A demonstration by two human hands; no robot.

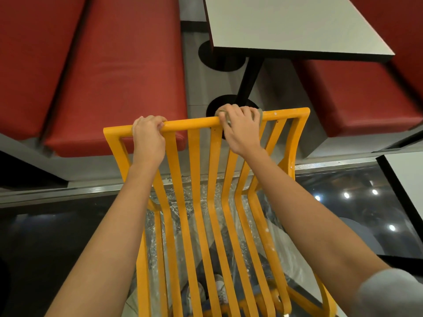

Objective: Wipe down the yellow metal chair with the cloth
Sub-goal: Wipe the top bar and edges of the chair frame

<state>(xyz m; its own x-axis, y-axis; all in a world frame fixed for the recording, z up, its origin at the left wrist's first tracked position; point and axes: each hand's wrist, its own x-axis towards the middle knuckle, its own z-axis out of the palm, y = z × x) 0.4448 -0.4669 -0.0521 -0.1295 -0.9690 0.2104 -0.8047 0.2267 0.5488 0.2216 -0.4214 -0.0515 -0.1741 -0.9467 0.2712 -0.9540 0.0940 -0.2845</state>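
The yellow metal chair (194, 161) fills the middle of the view, its slatted frame running from the bottom up to a rounded top bar. My left hand (148, 136) grips that bar near its left end, fingers curled over it. My right hand (240, 129) grips the bar right of centre with a grey-green cloth (259, 115) wrapped round the bar under its fingers. Only the cloth's edges show around the fingers. White specks dot some slats.
Red padded benches (114, 72) stand beyond the chair at left and right. A grey table (286, 26) on a black post (248, 81) stands just behind the top bar. Another tabletop corner (407, 179) is at right. Glossy dark floor and my shoes (206, 291) lie below.
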